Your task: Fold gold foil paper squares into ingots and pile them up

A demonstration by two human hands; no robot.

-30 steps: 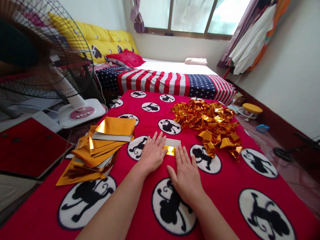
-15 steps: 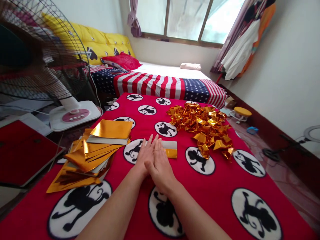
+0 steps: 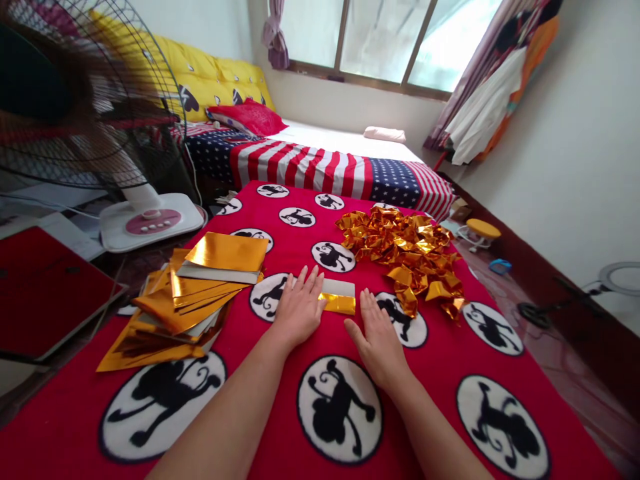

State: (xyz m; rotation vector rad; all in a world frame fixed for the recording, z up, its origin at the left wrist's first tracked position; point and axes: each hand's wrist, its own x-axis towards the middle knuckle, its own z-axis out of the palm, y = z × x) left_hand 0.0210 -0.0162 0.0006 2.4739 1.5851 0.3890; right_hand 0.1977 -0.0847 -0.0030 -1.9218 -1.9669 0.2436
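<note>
A partly folded sheet point(image 3: 340, 304), grey above and gold below, lies flat on the red cloth point(image 3: 260, 427) printed with black monkeys. My left hand point(image 3: 300, 307) rests spread over the sheet's left end, hiding that part. To the right of the sheet, my right hand point(image 3: 380, 339) lies flat on the cloth, fingers extended, not touching the sheet. Left of my hands is an untidy stack of gold sheets point(image 3: 227, 253). A heap of crumpled-looking folded gold pieces point(image 3: 400, 237) sits at the back right of the cloth.
A running fan point(image 3: 150, 217) stands at the left, above a dark red board point(image 3: 50, 293). Behind the cloth is a bed with a striped and starred cover point(image 3: 310, 167). A yellow stool point(image 3: 484, 228) and a ring lamp point(image 3: 620, 277) are on the right.
My right hand has moved right, off the sheet and away from my left hand, and now lies beside the sheet's right end. My left hand stays on the left end.
</note>
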